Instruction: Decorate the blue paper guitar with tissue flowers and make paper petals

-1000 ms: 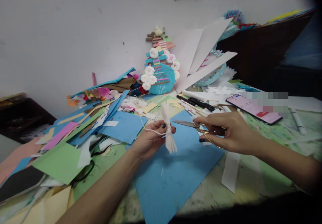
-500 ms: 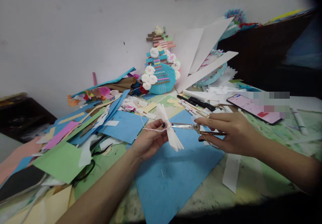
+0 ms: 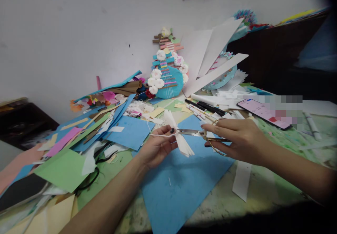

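My left hand pinches a folded bundle of white paper at its narrow middle, where the ends fan out above and below. A white string runs from that middle leftward over my fingers. In my right hand is a pair of scissors with gold loop handles. Their blades point left, and the tips are at the waist of the bundle, beside my left fingertips. Whether the tips touch the string I cannot tell. Below both hands lies a blue paper sheet.
Coloured paper scraps are heaped on the left. Behind stands a blue paper instrument with white flowers, leaning on the wall. Pens, a phone and white paper strips lie to the right.
The scissors and my right hand have shifted slightly left, bringing the blade tips closer to the bundle's waist. My left hand keeps its pinch, and the bundle has barely moved.
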The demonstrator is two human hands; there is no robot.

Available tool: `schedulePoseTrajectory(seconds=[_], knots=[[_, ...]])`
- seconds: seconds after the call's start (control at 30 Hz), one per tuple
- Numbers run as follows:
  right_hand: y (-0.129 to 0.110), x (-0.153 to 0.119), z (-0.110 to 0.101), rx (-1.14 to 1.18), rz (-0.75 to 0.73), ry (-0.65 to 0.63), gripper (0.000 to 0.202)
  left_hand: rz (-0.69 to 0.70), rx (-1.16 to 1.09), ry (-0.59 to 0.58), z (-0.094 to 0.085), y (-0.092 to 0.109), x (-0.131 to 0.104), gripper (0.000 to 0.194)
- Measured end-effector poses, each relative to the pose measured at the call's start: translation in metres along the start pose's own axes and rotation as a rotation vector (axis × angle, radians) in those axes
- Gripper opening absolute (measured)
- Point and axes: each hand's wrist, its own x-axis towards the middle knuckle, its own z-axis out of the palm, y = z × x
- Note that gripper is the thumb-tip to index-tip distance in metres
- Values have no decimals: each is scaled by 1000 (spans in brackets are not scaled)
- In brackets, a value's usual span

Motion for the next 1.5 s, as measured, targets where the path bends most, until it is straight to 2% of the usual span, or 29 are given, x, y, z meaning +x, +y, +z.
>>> schedulePoseTrajectory(seconds=[0.47,0.67,0.73,0.87,1.0,1.13,1.2,1.33,1.43,1.5], knots=[[-4,2,-2,-87,36,15,27,-2,-9,-17,-4,-1,2,17],[1,2,1,-38,234,97,31,24,48,-7,-6,-1,2,19],[6,1,4,-52,333,14,32,46,78,1,-7,-1,3,22],[17,-3,13,-94,475,-243,24,111,125,22,-9,-2,4,20],[21,-3,21,-52,493,-368,20,123,178,-26,-9,-2,6,21],[17,0,24,-38,498,-456,24,102,256,-58,-10,-5,8,23],[12,2,22,-8,492,-420,28,95,288,-51,-11,-8,8,23],[-7,10,12,198,485,-208,26,87,334,-105,-7,-15,7,24],[-25,15,8,436,497,-207,23,99,397,-162,-4,-18,4,25],[-34,15,11,474,468,-229,25,114,463,-184,-3,-17,3,23]])
